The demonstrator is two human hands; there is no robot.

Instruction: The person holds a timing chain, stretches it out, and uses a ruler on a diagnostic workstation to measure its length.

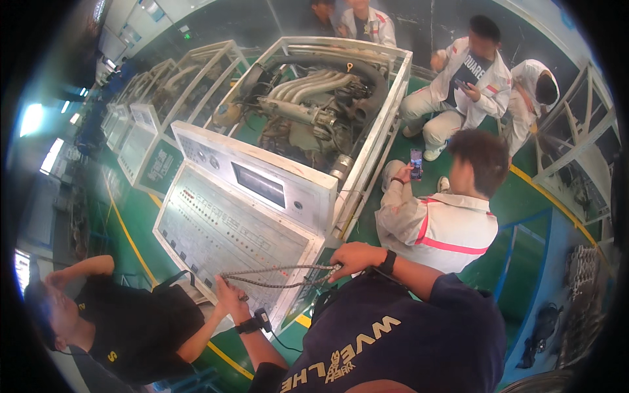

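Observation:
A looped grey metal chain (278,278) is stretched between my hands in two strands, above the lower edge of the slanted control panel (216,226). My left hand (230,300) is closed on its left end, and a short bit of it bunches beside the fingers. At the other end my right hand (357,258) grips the chain, with knuckles up and thumb side toward the panel. A dark watch (251,323) sits on my left wrist and a dark band (388,262) on the right one.
Behind the panel an engine (314,98) stands in a white metal frame (377,164). Close at my left is a person in a black shirt (137,321). To the right, a person in a white jacket (439,229) crouches with a phone (416,164); other people are farther back.

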